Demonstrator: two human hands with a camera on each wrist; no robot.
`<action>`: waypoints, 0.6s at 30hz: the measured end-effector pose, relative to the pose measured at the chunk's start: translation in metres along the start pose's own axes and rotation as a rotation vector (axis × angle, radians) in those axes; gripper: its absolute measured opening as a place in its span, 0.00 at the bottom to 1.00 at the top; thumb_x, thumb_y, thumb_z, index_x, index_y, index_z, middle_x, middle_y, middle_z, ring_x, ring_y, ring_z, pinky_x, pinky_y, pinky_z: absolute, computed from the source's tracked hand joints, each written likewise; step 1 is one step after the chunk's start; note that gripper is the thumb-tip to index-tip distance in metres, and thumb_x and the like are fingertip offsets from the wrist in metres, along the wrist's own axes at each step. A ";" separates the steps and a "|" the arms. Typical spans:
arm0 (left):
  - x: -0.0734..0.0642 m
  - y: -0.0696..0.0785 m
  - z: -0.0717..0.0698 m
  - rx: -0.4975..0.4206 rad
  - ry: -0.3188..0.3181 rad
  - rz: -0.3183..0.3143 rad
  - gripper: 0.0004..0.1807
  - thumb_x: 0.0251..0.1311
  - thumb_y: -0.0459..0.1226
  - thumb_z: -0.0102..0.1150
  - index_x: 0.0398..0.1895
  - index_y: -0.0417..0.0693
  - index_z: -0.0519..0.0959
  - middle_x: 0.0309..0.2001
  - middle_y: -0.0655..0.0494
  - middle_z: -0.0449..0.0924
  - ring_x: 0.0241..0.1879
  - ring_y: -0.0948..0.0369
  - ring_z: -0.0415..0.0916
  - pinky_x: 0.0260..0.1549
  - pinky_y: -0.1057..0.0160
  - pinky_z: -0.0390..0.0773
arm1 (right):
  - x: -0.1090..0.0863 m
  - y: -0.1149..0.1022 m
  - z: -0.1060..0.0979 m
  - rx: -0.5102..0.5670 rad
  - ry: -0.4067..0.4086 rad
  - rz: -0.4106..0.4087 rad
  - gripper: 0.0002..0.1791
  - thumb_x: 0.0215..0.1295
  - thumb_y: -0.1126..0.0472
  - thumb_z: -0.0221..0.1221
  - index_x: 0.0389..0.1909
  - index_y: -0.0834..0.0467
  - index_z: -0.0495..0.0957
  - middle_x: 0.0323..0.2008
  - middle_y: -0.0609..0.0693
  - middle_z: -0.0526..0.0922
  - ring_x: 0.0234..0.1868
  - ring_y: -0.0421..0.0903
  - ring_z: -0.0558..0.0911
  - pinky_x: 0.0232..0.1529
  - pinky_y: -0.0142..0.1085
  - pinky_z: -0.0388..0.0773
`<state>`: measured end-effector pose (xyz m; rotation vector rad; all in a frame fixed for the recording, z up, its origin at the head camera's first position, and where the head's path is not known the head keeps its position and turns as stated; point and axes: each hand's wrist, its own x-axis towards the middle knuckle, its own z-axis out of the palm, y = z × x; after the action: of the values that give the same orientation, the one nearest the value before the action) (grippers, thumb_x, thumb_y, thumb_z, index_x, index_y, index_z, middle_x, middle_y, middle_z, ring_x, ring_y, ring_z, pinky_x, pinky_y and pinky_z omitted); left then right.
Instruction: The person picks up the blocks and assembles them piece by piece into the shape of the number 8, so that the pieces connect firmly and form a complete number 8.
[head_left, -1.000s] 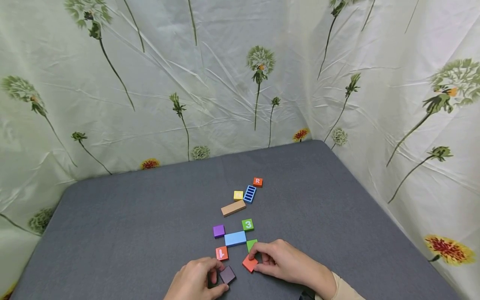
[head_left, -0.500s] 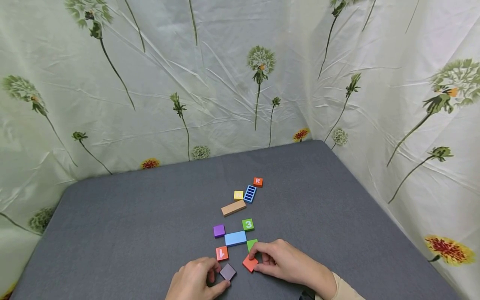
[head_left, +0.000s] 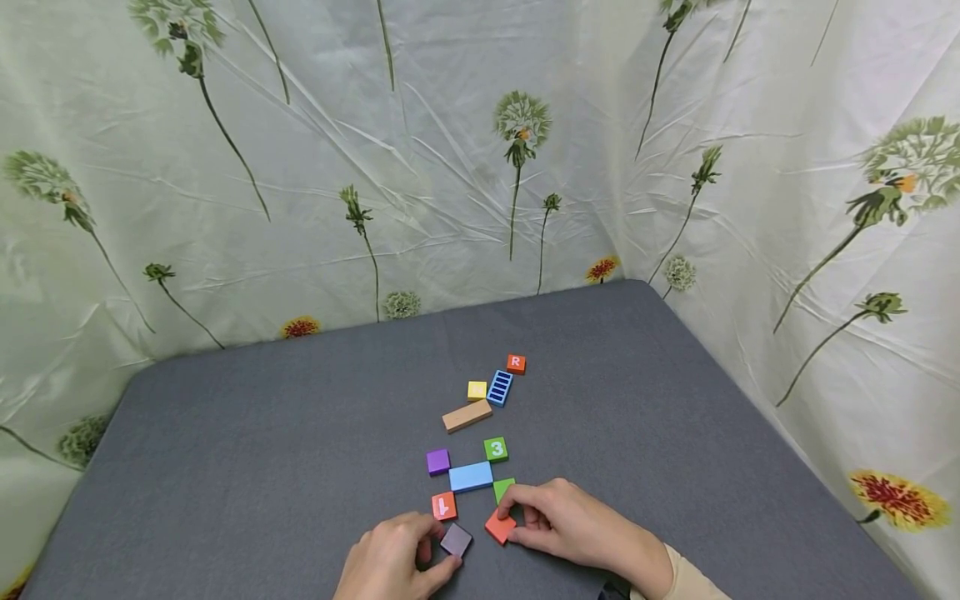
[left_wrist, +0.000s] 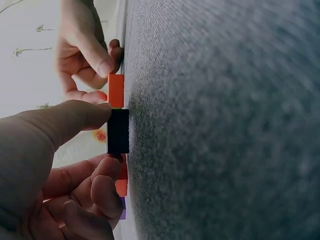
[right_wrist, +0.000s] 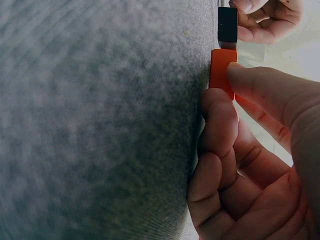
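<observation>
My left hand (head_left: 392,557) pinches a small dark purple-grey square block (head_left: 456,541) between thumb and index finger; in the left wrist view the dark block (left_wrist: 118,131) stands low against the cloth. With thumb and index finger, my right hand (head_left: 561,523) holds an orange-red square block (head_left: 500,527), set at a slant on the table. A green block (head_left: 503,490) lies just beyond it, partly covered by that hand. Beyond the left fingertips is an orange block with a white 1 (head_left: 443,507). The light blue rectangular block (head_left: 471,477) lies between the two sides.
Farther up lie a purple block (head_left: 438,462) and a green block marked 3 (head_left: 496,449). Beyond them are a tan wooden bar (head_left: 467,417), a yellow block (head_left: 477,390), a blue striped block (head_left: 500,388) and a red R block (head_left: 516,363). Flowered cloth (head_left: 450,167) hangs behind the grey table (head_left: 262,450).
The dark block has turned slightly and shifted a little away from me, towards the 1 block, with my left hand moving slightly right. My right hand and its block look still.
</observation>
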<state>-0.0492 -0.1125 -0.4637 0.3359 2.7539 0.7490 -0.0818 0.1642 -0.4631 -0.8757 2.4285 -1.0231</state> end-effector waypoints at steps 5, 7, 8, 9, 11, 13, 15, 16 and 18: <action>0.000 0.002 0.001 0.008 0.004 -0.002 0.16 0.53 0.52 0.82 0.34 0.56 0.85 0.23 0.67 0.70 0.22 0.69 0.63 0.21 0.69 0.62 | 0.000 -0.001 0.000 -0.003 0.000 0.006 0.10 0.74 0.59 0.68 0.51 0.45 0.83 0.24 0.31 0.70 0.22 0.24 0.66 0.24 0.23 0.64; 0.001 0.003 0.001 0.013 0.004 -0.008 0.16 0.53 0.51 0.82 0.35 0.56 0.85 0.23 0.67 0.69 0.22 0.69 0.63 0.21 0.68 0.62 | 0.000 -0.001 0.000 -0.006 0.000 0.008 0.10 0.74 0.59 0.68 0.51 0.45 0.83 0.24 0.31 0.70 0.22 0.24 0.66 0.24 0.23 0.64; 0.001 0.003 0.001 0.016 0.006 -0.010 0.16 0.53 0.51 0.82 0.35 0.56 0.85 0.23 0.67 0.69 0.22 0.69 0.63 0.21 0.68 0.62 | 0.000 -0.001 -0.001 -0.006 0.000 0.008 0.10 0.74 0.59 0.68 0.51 0.45 0.83 0.24 0.31 0.70 0.22 0.24 0.66 0.24 0.23 0.64; 0.001 0.004 0.001 0.019 0.009 -0.012 0.16 0.53 0.51 0.82 0.35 0.56 0.85 0.23 0.67 0.69 0.21 0.69 0.63 0.21 0.68 0.62 | 0.000 -0.001 -0.001 -0.005 -0.002 0.010 0.10 0.74 0.59 0.68 0.51 0.45 0.83 0.24 0.31 0.70 0.22 0.24 0.66 0.24 0.23 0.64; 0.001 0.005 0.002 0.029 0.015 -0.015 0.16 0.53 0.50 0.82 0.35 0.57 0.85 0.22 0.67 0.69 0.21 0.68 0.63 0.21 0.68 0.61 | 0.000 -0.002 -0.001 -0.006 -0.004 0.013 0.10 0.74 0.59 0.68 0.51 0.45 0.83 0.23 0.31 0.70 0.22 0.24 0.67 0.24 0.23 0.64; 0.001 0.005 0.002 0.038 0.023 -0.015 0.16 0.52 0.50 0.82 0.35 0.57 0.84 0.22 0.67 0.68 0.21 0.69 0.62 0.21 0.68 0.61 | 0.000 -0.002 -0.001 -0.008 -0.005 0.013 0.10 0.74 0.59 0.68 0.51 0.45 0.83 0.24 0.31 0.70 0.22 0.24 0.67 0.24 0.23 0.64; 0.001 0.006 0.003 0.045 0.028 -0.015 0.16 0.53 0.50 0.82 0.35 0.58 0.84 0.22 0.67 0.68 0.21 0.69 0.62 0.21 0.68 0.60 | 0.000 -0.002 -0.001 -0.009 -0.007 0.014 0.10 0.74 0.59 0.68 0.52 0.45 0.83 0.24 0.31 0.70 0.22 0.24 0.67 0.24 0.23 0.65; 0.001 0.006 0.003 0.049 0.030 -0.016 0.16 0.53 0.50 0.82 0.34 0.58 0.84 0.22 0.67 0.68 0.21 0.69 0.62 0.21 0.68 0.60 | 0.000 -0.001 -0.001 -0.011 -0.006 0.010 0.10 0.74 0.59 0.68 0.52 0.45 0.83 0.24 0.31 0.70 0.22 0.24 0.67 0.25 0.23 0.65; 0.001 0.006 0.003 0.055 0.036 -0.019 0.16 0.53 0.51 0.82 0.35 0.57 0.84 0.22 0.68 0.68 0.21 0.69 0.62 0.21 0.68 0.60 | 0.000 -0.001 -0.001 -0.014 -0.004 0.002 0.10 0.74 0.59 0.68 0.52 0.45 0.83 0.24 0.31 0.70 0.22 0.24 0.67 0.25 0.23 0.65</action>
<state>-0.0485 -0.1053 -0.4633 0.3101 2.8121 0.6823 -0.0818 0.1641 -0.4617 -0.8785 2.4357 -1.0041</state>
